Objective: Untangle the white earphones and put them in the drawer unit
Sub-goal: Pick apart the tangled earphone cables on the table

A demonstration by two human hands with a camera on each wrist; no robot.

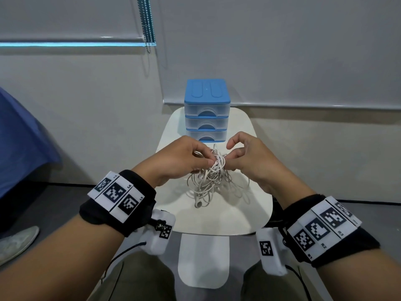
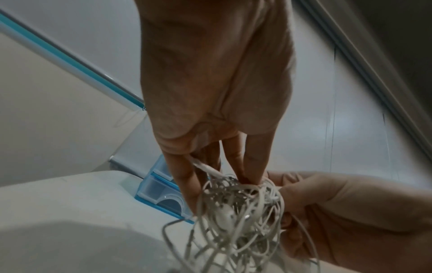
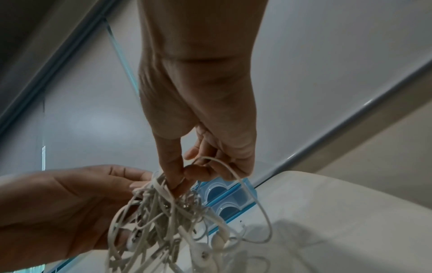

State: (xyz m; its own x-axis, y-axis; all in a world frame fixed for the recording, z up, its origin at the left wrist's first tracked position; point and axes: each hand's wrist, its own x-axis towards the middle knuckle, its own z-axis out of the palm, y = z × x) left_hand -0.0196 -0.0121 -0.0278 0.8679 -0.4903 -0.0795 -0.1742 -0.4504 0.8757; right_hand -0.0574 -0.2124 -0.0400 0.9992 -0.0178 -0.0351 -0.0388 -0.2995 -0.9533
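A tangled bundle of white earphones (image 1: 213, 177) hangs just above the small white table (image 1: 249, 213), held from both sides. My left hand (image 1: 184, 157) pinches the top of the tangle from the left, and its fingers (image 2: 254, 162) reach into the cords (image 2: 238, 206). My right hand (image 1: 245, 157) pinches the same knot from the right, thumb and forefinger (image 3: 173, 166) closed on the cords (image 3: 163, 212). An earbud (image 1: 198, 203) dangles at the bottom. The blue drawer unit (image 1: 207, 109) with three clear drawers stands behind, all drawers closed.
The table stands against a grey wall. A blind's bead chain (image 1: 148, 25) hangs at the upper left. Blue fabric (image 1: 19, 135) and a shoe (image 1: 17, 242) lie at the left. My knees (image 1: 138, 279) are under the table's near edge.
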